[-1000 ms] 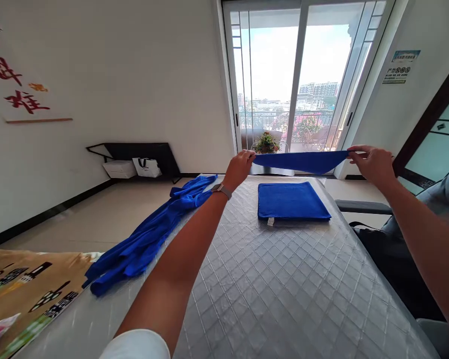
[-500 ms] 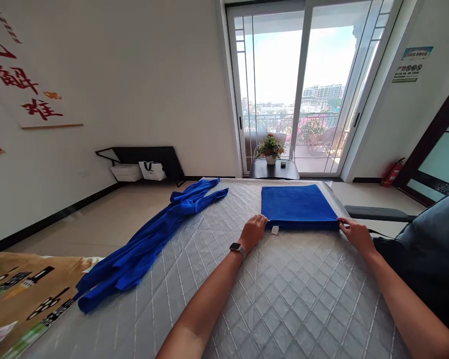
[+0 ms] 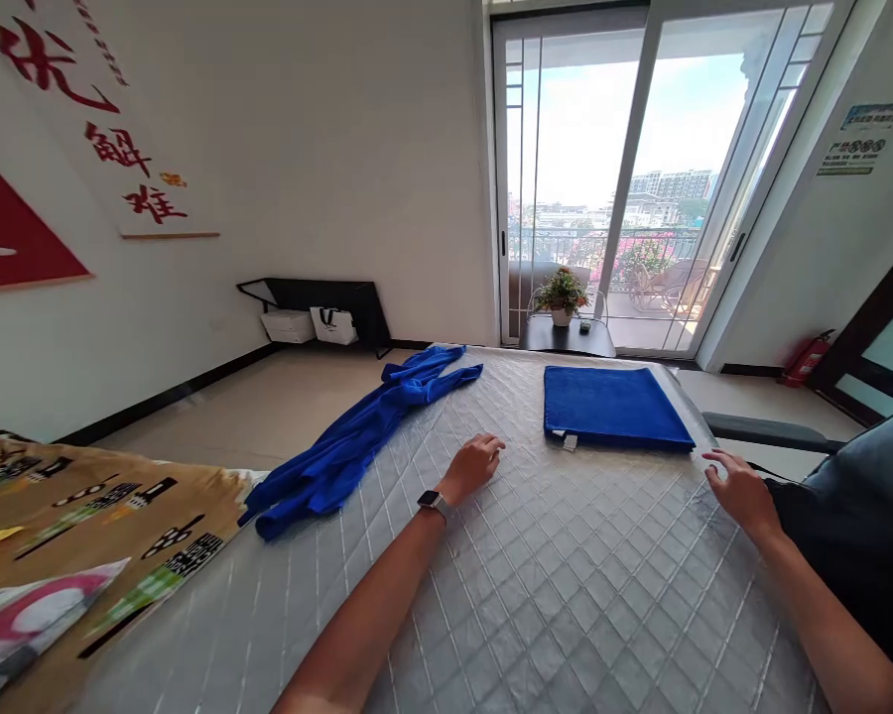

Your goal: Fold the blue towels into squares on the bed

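Note:
A blue cloth point(image 3: 614, 405), folded into a flat rectangle with a small white tag at its near left corner, lies on the quilted, plastic-covered mattress point(image 3: 566, 565). My left hand point(image 3: 473, 468), with a watch on the wrist, is over the mattress to the left of that cloth, apart from it, fingers loosely bent and holding nothing. Just off the cloth's near right corner is my right hand point(image 3: 741, 492), its fingers apart and nothing in them. A second blue cloth point(image 3: 364, 426) lies crumpled in a long heap along the mattress's left side.
Patterned brown bedding point(image 3: 119, 535) lies at the left. A black bench point(image 3: 327, 297) holds a white bag point(image 3: 333, 325) by the wall. Beyond the mattress stands a small dark table point(image 3: 570, 337) with a potted plant point(image 3: 561, 295). A dark padded item point(image 3: 855, 526) borders the right side.
Both hands have let go of the folded blue cloth's near corners. My left hand has drawn away to the left, my right hand slightly off its corner. The view has turned left.

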Action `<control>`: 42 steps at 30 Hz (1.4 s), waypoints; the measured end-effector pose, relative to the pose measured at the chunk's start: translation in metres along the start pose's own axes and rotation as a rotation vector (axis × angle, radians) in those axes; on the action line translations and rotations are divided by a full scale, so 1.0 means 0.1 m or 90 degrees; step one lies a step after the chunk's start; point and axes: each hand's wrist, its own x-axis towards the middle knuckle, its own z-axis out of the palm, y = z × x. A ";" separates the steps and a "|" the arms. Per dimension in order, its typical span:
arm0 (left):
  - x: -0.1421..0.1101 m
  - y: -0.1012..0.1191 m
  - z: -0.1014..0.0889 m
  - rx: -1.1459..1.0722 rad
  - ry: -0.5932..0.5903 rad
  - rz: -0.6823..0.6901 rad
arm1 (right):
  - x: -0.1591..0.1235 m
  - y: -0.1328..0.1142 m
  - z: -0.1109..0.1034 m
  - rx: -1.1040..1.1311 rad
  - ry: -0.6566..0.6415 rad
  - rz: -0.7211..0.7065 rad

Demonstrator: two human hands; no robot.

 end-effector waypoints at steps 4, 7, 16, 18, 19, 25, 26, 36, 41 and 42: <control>-0.85 -0.70 -0.59 0.123 0.071 -0.166 | -0.34 -0.07 -0.30 0.032 0.007 0.001; -1.43 -1.16 -0.93 0.238 0.147 -0.302 | -0.57 -0.25 -0.53 0.066 -0.025 0.011; -1.78 -1.37 -1.10 0.323 0.178 -0.441 | -1.07 -1.59 -0.85 0.226 -0.091 -0.046; -1.74 -1.36 -1.07 0.327 0.193 -0.429 | -1.17 -1.76 -0.78 0.241 -0.111 -0.065; -1.73 -1.37 -1.06 0.326 0.202 -0.422 | -1.21 -1.80 -0.74 0.244 -0.122 -0.076; -1.69 -1.47 -0.96 0.362 0.228 -0.403 | -1.38 -1.63 -0.60 0.244 -0.178 -0.103; -1.67 -1.49 -0.95 0.369 0.233 -0.404 | -1.39 -1.60 -0.59 0.246 -0.185 -0.099; -1.57 -1.54 -0.93 0.371 0.173 -0.354 | -1.43 -1.68 -0.59 0.262 -0.212 -0.150; -1.52 -1.41 -1.01 0.319 0.199 -0.305 | -1.45 -1.78 -0.66 0.267 -0.202 -0.186; -1.48 -1.34 -1.02 0.300 0.200 -0.288 | -1.46 -1.80 -0.67 0.268 -0.198 -0.189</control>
